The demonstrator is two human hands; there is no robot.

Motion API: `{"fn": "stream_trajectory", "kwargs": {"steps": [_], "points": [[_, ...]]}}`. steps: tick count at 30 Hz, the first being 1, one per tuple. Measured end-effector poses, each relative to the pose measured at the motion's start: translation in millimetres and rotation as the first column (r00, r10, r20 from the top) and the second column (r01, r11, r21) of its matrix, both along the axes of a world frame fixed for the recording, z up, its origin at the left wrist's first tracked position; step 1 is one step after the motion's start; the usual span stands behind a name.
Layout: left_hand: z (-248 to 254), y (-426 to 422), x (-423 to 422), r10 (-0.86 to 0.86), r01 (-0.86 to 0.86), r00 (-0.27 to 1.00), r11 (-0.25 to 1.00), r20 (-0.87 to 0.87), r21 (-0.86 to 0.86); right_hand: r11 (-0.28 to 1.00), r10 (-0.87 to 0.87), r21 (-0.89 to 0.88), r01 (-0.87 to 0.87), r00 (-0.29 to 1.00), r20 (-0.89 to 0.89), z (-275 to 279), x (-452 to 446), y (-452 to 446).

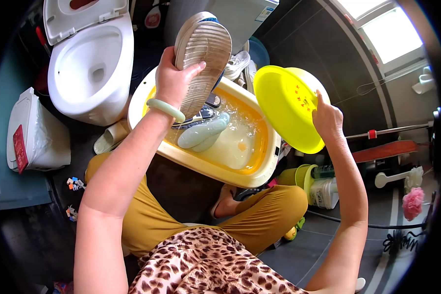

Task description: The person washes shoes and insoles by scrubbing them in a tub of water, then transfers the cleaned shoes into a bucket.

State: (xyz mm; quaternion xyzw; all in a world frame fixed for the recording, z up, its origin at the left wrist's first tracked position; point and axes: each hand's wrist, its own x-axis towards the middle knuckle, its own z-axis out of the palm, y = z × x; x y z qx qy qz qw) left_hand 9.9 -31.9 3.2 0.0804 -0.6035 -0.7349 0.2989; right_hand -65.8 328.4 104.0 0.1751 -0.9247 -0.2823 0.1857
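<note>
My left hand [174, 83] grips a pair of shoes [206, 61] with worn, off-white ridged soles and blue edges, raised over the near-left part of a yellow and white tub [206, 172]. The front sole faces me. Cloudy, rippling water [240, 142] stands in the tub. Pale blue-grey footwear [204, 133] lies in it, with dark navy shoes [201, 116] partly hidden behind. To the right, my right hand [327, 117] has its fingers closed on the rim of a bright yellow basin [286, 105], tilted on its side beside the tub's far-right edge.
A white toilet [90, 73] and a lidded bin [39, 132] stand on the left. White shoes [237, 63] sit behind the tub, a beige slipper [110, 137] to its left. Containers [323, 191] and a hose [367, 225] lie on the right.
</note>
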Motion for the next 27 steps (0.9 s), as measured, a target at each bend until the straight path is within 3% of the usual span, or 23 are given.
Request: {"fn": "stream_trajectory", "kwargs": {"steps": [17,27], "points": [[6,2,4,-0.02,0.019,1.0,1.0,0.018,0.014,0.999,0.038,0.023,-0.038,0.999,0.008,-8,-6,2],[-2,3,0,0.018,-0.018,1.0,1.0,-0.012,-0.006,0.999,0.026,-0.049,-0.024,0.999,0.04,-19,-4,2]]}}
